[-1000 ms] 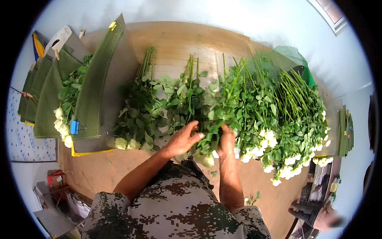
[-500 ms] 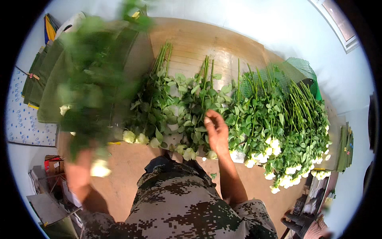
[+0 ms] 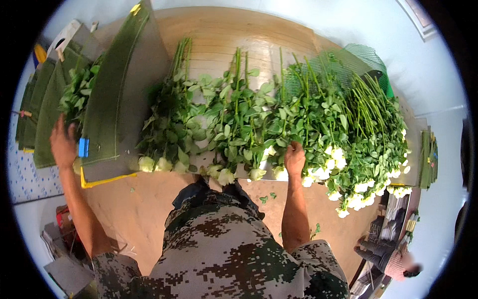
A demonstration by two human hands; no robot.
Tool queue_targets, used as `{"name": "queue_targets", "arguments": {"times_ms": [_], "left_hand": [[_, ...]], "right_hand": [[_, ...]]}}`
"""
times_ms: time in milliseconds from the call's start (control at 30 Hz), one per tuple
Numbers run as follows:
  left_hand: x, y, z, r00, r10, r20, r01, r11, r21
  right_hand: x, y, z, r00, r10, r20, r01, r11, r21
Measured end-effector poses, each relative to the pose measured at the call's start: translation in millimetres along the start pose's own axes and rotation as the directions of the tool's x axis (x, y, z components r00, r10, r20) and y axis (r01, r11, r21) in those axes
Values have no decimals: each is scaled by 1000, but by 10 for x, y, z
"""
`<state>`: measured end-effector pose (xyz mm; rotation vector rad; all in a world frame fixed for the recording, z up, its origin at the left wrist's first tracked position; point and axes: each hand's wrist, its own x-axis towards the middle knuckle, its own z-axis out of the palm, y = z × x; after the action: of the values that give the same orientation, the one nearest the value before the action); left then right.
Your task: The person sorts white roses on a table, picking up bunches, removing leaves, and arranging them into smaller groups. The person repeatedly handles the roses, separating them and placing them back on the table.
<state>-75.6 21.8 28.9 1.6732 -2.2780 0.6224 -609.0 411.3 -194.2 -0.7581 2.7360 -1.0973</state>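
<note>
Against leaves (image 3: 77, 94), the left hand (image 3: 63, 143) lies half-spread.

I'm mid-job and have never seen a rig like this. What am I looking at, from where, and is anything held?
There's no machine: these are a bare left hand and right hand. A fisheye camera worn on the head looks down at them, so straight edges bend. Leafy pale roses lie across the table, blooms toward the near edge. The left hand is by leafy stems between green panels; the right is at the roses right of centre. Whether either grips anything, I can't tell.
</note>
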Motion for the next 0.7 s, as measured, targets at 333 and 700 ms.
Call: {"name": "queue_targets", "arguments": {"times_ms": [333,700], "left_hand": [[-992,939,-1656,558,-439,-704,-115,800,-589],[-1642,3257,50,845,426,322,163,368,-916]], "right_hand": [[108,-129,-64,993,24,113,-20,999,-37],[-409,-855,710,914,0,407,-114,960,256]]}}
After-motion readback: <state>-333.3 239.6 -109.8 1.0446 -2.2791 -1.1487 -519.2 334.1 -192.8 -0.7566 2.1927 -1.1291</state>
